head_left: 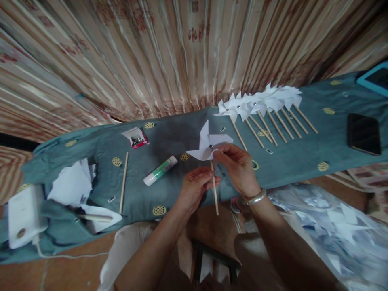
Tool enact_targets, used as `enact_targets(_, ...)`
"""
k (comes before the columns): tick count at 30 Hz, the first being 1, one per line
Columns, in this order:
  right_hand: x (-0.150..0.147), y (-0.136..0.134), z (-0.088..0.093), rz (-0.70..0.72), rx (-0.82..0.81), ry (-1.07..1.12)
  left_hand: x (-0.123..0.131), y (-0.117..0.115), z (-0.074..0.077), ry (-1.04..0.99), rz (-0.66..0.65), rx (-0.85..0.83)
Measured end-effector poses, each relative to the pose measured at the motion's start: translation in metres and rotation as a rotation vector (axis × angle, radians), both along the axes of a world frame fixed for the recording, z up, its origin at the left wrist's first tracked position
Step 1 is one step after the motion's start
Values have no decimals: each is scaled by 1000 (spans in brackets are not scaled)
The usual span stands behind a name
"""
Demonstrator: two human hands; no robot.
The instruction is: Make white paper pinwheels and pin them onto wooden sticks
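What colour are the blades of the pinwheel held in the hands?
The pinwheel blades are plain white, showing best in the head view.

No text or numbers can be read.

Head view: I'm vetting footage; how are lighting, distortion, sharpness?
Head view: dim, a shadow on the green patterned cloth left of the white paper pinwheel; head view: the beige fabric curtain fans outward, suggesting wide-angle distortion; head view: print on the green-and-white cylindrical tube too soft to read.
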State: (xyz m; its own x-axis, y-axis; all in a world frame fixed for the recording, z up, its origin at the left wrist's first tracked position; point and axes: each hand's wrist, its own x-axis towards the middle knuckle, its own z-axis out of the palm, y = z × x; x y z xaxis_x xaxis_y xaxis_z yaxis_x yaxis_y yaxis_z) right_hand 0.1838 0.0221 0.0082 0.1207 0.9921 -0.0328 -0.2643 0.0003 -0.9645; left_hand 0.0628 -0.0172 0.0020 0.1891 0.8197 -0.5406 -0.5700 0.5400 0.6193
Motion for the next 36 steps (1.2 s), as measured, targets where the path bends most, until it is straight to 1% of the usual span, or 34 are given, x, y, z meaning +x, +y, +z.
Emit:
enact_targets(2, 1, 1, -1, -11, -21, 6, 0, 0, -2, -3, -3, -1)
enact_targets(5, 3, 2, -4, 13, -64, 12, -2, 1, -4, -13, 18, 15)
enact_targets(8, 6, 3, -7, 56, -105, 26, -5, 2, -3, -41, 48, 57)
enact_targets(11, 7, 4, -10, 119, -129, 37, -9, 4, 0, -53, 47, 87)
enact_targets(14, 8, 5, -14, 149, -126, 28, -12, 8, 1, -47, 92, 76)
enact_targets(17, 8, 6, -17, 170, -128, 7, -16, 15, -2, -24, 134, 59)
enact_targets(24, 10, 5, -22, 250, -121, -137, -18, 28, -10, 43, 125, 41)
enact_targets(31, 7, 1, -25, 267, -70, -230, -15, 27, -18, 71, 149, 1)
enact_targets(36, 6, 1, -25, 245, -73, -236, -14, 24, -17, 59, 154, 22)
